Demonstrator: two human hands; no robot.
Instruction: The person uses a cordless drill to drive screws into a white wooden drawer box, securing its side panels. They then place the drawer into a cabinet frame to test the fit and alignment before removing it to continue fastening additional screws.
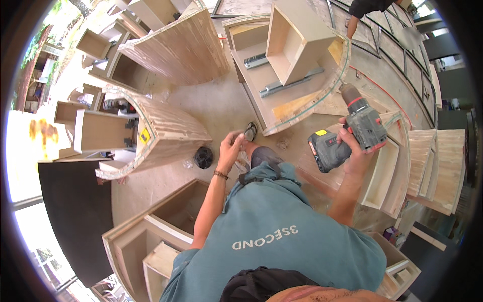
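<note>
My right hand (353, 145) is wrapped round the grip of a cordless drill (366, 126), black and grey with red trim. The drill points up and away, its chuck near the edge of a curved plywood cabinet (297, 117). A drawer box (292, 48) stands tilted in that cabinet, beside metal drawer slides (292, 83). My left hand (230, 150) is raised in front of my body, fingers bent together. Whatever they may pinch is too small to make out.
A second curved cabinet (171, 128) at left carries a yellow tape measure (145, 136) and another power tool (118, 104). A black round object (203, 157) lies on the floor near my left hand. At far right another person's arm (352, 26) reaches down near a metal frame (397, 55).
</note>
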